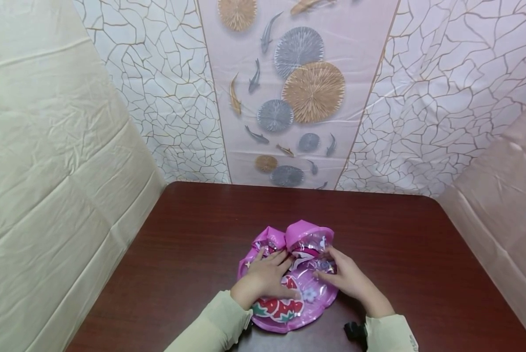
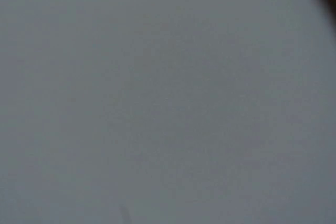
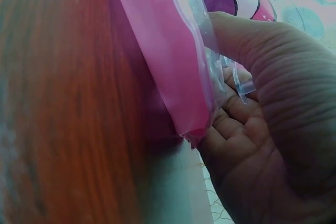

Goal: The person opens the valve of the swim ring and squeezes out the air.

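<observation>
A pink inflatable (image 1: 309,300) of shiny plastic, printed with strawberries and partly clear, lies slack and wrinkled on the table. Two puffed pink lobes stand up along its far side. Spread across its left part is my left hand (image 1: 269,276), fingers straight, pressing on the plastic. My right hand (image 1: 351,277) grips the right edge between thumb and fingers. Seen from the right wrist, that hand (image 3: 283,98) has its thumb over the pink edge (image 3: 168,61) and its fingers curled beneath, beside a small clear valve (image 3: 241,85). Only a blurred grey surface fills the left wrist view.
The dark red-brown wooden table (image 1: 175,254) has rounded far corners. Behind it hangs a patterned cloth (image 1: 285,161), with pale cloth walls on the left (image 1: 69,171) and right (image 1: 500,195). A black wrist device (image 1: 355,331) sits by the right sleeve.
</observation>
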A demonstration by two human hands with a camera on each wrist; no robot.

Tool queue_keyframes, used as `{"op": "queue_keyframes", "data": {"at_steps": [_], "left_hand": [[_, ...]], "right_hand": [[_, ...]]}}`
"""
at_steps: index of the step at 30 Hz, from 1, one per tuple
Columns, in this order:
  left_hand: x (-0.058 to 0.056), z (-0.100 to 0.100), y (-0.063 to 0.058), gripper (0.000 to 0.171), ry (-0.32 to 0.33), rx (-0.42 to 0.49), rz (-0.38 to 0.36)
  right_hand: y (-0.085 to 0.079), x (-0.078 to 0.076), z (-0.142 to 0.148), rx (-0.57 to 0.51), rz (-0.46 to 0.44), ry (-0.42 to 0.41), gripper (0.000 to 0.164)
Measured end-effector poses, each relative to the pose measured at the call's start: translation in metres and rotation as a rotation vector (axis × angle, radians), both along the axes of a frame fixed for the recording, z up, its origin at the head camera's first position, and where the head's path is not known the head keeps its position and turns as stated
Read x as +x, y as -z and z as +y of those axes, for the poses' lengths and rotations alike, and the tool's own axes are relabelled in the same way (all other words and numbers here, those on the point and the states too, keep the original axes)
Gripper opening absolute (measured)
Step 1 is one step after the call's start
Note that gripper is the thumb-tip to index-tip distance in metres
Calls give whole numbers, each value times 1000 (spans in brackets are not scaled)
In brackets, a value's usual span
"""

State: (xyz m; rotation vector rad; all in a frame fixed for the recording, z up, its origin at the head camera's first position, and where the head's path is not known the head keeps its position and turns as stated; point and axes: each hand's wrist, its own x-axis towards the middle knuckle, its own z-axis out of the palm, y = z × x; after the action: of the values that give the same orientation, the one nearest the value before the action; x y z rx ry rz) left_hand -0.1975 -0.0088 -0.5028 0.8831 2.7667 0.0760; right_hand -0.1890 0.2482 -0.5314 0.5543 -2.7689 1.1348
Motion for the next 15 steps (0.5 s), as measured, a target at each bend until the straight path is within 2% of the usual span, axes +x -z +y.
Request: {"op": "queue_keyframes", "data": {"at_steps": [15], "left_hand": [[1,-1,0,102,-5,7,-4]], "right_hand": [[1,0,-1,-10,20,-10,54]]}}
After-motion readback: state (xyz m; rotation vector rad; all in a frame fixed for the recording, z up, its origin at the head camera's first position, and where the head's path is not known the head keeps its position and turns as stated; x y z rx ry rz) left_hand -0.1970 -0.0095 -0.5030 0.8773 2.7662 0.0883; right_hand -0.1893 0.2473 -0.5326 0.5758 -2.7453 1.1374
